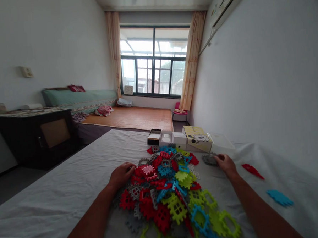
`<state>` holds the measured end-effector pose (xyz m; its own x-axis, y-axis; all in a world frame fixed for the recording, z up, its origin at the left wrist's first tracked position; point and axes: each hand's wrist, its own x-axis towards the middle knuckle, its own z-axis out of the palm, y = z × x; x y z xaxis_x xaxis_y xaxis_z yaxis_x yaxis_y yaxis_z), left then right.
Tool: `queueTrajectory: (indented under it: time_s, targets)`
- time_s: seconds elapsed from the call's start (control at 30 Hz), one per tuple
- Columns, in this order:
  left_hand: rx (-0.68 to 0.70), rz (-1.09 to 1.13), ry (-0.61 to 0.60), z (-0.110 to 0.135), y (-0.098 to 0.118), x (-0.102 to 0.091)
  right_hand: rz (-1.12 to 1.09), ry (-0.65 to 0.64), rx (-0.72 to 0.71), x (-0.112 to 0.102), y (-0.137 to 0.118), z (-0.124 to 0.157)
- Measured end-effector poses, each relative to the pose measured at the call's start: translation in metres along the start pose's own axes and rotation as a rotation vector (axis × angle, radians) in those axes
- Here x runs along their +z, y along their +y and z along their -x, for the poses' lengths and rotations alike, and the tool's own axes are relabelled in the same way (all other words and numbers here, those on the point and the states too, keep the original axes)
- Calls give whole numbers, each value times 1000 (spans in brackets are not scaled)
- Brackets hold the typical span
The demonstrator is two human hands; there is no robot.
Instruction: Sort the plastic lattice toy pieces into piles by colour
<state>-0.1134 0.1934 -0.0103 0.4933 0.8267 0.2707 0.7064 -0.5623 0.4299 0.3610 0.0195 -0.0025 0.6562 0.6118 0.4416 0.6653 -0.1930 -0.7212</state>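
White-walled room, one window [153,59] in a dark frame, with peach curtains [114,46] at either side; below it, a bed [140,116] topped with an orange-brown mat. At left, a dark cabinet [55,133]. In the foreground, a pale cloth [89,168], wrinkled, spread over a broad surface. Upon it, one heap of toothed plastic pieces [162,214], in red, blue, lime green and grey, with one pink piece [148,170] near the upper left; some are solid, some ring-shaped, some with window-like openings. At the heap's far side, in a row: an open dark-edged box [154,136], small white boxes [179,139], a yellow box [198,138] bearing a cartoon face, and a clear container [222,142]. Right hand [225,163]: thumb and fingers closed on the edge of a grey piece [209,159], just in front of the clear container and apart from the heap. Left hand [122,173]: at the heap's left edge, fingers bent together beside red pieces; whether they grip one cannot be told. Lying apart, at far right: one red piece [253,171], one blue piece [279,197].
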Motion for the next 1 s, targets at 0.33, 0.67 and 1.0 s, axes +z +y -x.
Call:
queueTrajectory:
  time_s: [0.33,0.67,1.0]
  targets:
    - [-18,43,-9,1,2,-3,-112,-555,-399,51,-72,67]
    - [-35,88,-32,-8,-8,-2,-119,-472,-416,55,-79,85]
    - [-181,220,2,-12,-10,-9,-400,-548,-202,55,-58,71]
